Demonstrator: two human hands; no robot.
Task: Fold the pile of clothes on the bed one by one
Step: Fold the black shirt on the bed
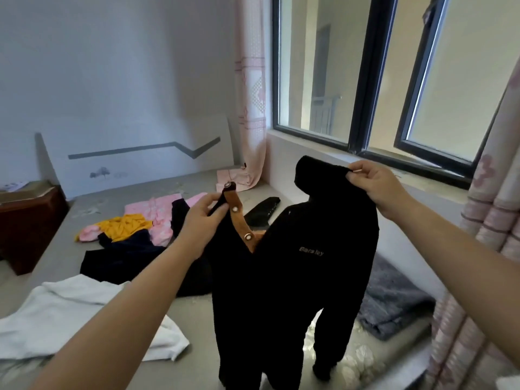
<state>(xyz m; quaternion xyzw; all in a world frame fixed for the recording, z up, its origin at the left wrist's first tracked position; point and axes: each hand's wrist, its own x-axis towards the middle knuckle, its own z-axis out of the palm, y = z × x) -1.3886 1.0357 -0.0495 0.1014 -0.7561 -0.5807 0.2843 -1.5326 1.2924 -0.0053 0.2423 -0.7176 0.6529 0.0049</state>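
I hold a black garment (295,277) up in the air over the bed (56,243); it has a brown snap-button placket and small lettering on the chest. My left hand (204,218) pinches its collar edge beside the brown placket. My right hand (374,184) pinches the other shoulder, higher and to the right. The garment's lower parts hang down to the bed. Behind it lies a pile: a pink garment (160,215), a yellow one (123,226) and a dark navy one (121,257).
A white garment (70,313) lies spread at the near left. A grey folded cloth (394,302) sits at the right by the pink curtain (478,249). A wooden nightstand (25,220) stands at the left. The window sill (323,161) runs along the far right.
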